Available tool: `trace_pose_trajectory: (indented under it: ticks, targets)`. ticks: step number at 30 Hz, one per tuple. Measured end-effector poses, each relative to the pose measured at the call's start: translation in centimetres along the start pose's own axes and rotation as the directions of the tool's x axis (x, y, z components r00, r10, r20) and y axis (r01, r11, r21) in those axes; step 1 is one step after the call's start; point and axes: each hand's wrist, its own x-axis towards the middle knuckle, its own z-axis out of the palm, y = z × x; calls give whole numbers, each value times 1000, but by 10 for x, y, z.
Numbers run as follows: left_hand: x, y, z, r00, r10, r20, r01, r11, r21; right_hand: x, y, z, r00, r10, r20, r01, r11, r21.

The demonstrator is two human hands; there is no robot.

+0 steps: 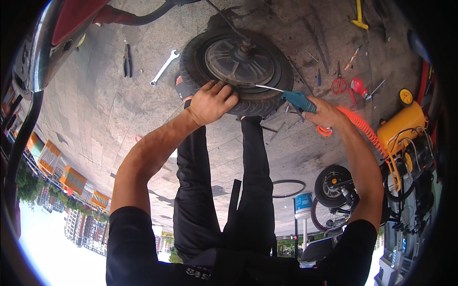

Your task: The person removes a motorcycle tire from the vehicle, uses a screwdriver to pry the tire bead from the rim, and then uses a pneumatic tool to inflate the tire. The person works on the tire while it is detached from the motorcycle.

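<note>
Beyond the hands on the paving: silver open-ended spanner (164, 67), black pliers (127, 60), red-handled scissors (339, 84); yellow compressor tank (400, 125) right.

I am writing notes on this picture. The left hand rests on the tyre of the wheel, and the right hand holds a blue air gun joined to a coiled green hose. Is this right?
Not quite: the head view shows the coiled hose is orange, not green. The rest holds: the left hand rests on the tyre of the wheel, and the right hand holds the blue air gun.

Stone pavement (105, 109): wheel (238, 66), pliers (127, 61), wrench (164, 67), scissors (339, 82).
</note>
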Motion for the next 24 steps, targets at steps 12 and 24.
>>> trace_pose_trajectory:
  ticks: [12,24]
  targets:
    - [4,-1,-7,1000,-10,-15,9,1000,-15,-9,13,8,995,82,-61,-69,979,192]
    - [76,-19,-44,983,-127,130,135,989,-55,-13,27,68,575,-45,-817,299,941,159]
